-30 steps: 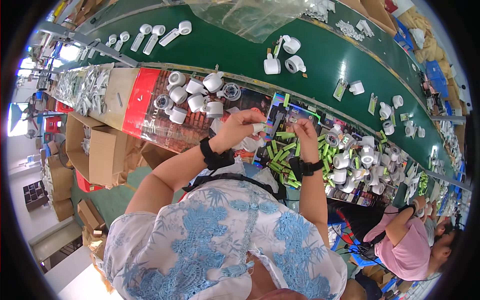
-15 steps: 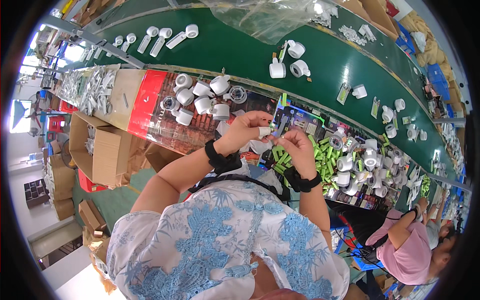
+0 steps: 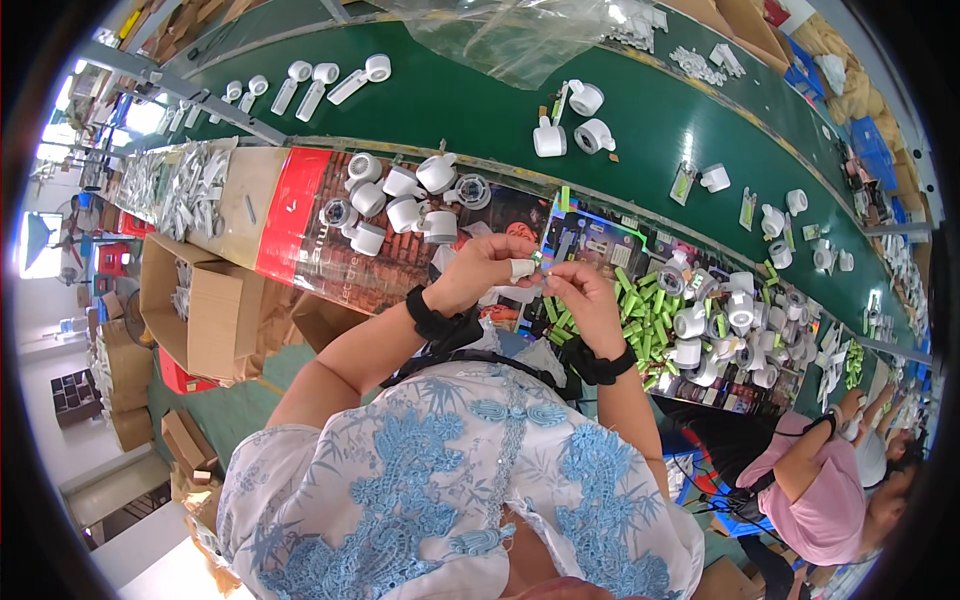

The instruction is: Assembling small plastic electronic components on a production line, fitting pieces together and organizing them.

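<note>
Small green part (image 3: 537, 257), in the head view, sits at the fingertips of the left hand (image 3: 478, 268), above the printed bench covering (image 3: 600, 238); most of it is hidden. The left thumb, in a white wrap (image 3: 522, 269), presses against it. The right hand (image 3: 588, 300) has thumb and forefinger drawn together just beside it; whether they grip anything, I cannot tell. It looks light, stiff and perhaps fragile, best pinched gently by its edges. Loose green cylinders (image 3: 650, 318) lie to the right.
</note>
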The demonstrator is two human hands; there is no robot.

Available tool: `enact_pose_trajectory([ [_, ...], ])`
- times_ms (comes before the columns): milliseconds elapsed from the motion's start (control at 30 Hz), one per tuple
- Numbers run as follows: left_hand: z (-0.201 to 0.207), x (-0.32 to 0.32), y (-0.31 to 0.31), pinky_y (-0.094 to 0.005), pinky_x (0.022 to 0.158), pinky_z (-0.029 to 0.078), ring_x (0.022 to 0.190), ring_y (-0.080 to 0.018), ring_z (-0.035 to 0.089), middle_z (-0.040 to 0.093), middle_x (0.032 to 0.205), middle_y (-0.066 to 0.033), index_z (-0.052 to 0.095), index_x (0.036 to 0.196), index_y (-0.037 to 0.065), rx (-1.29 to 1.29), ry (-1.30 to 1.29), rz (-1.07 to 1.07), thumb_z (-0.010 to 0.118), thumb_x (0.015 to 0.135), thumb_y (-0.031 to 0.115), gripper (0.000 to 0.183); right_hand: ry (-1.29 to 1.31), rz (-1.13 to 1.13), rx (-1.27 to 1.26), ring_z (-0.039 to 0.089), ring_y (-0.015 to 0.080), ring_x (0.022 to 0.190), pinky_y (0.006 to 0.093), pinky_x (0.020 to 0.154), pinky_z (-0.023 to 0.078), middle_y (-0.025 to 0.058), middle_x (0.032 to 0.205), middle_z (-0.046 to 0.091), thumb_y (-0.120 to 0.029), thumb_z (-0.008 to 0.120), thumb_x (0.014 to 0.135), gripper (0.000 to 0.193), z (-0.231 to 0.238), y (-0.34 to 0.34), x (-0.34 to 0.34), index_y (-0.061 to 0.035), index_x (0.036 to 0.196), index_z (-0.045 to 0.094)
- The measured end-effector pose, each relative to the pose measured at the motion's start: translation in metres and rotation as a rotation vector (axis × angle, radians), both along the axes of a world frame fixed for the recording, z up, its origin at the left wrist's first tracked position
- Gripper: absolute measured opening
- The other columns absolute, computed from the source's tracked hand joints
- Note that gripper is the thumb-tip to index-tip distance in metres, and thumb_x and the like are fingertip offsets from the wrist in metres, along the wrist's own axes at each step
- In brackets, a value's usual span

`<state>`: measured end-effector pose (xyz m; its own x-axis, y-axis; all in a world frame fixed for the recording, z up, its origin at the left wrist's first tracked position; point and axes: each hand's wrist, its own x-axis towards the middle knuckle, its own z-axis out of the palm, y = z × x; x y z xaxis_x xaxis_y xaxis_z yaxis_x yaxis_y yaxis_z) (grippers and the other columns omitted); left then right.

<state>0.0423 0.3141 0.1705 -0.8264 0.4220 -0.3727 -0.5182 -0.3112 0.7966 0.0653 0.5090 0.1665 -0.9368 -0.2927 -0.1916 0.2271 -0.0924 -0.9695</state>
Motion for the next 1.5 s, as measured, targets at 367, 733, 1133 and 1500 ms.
enact_pose_trajectory([
  [367,0.000,0.005,0.004,-0.0261,0.069,0.053,0.075,-0.0146,0.063,0.063,0.089,-0.0109,0.058,0.103,-0.003,-0.119,0.031,-0.018,0.058,0.082,0.001,0.022,-0.044,-0.001,0.086,0.054,0.0079,0.064,0.0218,0.059,0.045,0.0025,0.077,0.059,-0.009,0.054,0.086,0.008,0.000,-0.005,0.004,-0.0012,0.089,0.054],
  [733,-0.003,0.010,0.003,-0.0245,0.067,0.052,0.074,-0.0143,0.063,0.064,0.088,-0.0111,0.059,0.101,-0.004,-0.099,0.041,-0.003,0.058,0.081,0.000,0.020,0.086,-0.007,0.227,0.051,0.0103,0.066,0.0249,0.061,0.043,0.0035,0.071,0.055,-0.008,0.055,0.084,0.008,0.000,-0.006,0.007,-0.0005,0.086,0.052],
  [1133,0.011,0.015,0.012,-0.0241,0.071,0.048,0.081,-0.0102,0.059,0.064,0.091,-0.0065,0.062,0.099,-0.001,-0.556,0.393,-0.038,0.064,0.079,0.007,0.022,0.157,-0.102,0.233,0.056,0.0189,0.065,0.0292,0.059,0.044,0.0094,0.075,0.058,-0.009,0.055,0.083,0.008,0.001,-0.010,0.013,-0.0021,0.085,0.054],
  [1500,0.024,0.031,0.030,-0.0244,0.079,0.046,0.091,-0.0139,0.057,0.058,0.102,-0.0064,0.058,0.107,0.002,-0.459,0.627,-0.063,0.060,0.076,-0.005,0.032,0.311,-0.184,0.327,0.059,0.0235,0.077,0.0307,0.068,0.046,0.0129,0.085,0.059,-0.010,0.054,0.083,0.008,0.024,0.037,0.028,-0.0037,0.089,0.054],
])
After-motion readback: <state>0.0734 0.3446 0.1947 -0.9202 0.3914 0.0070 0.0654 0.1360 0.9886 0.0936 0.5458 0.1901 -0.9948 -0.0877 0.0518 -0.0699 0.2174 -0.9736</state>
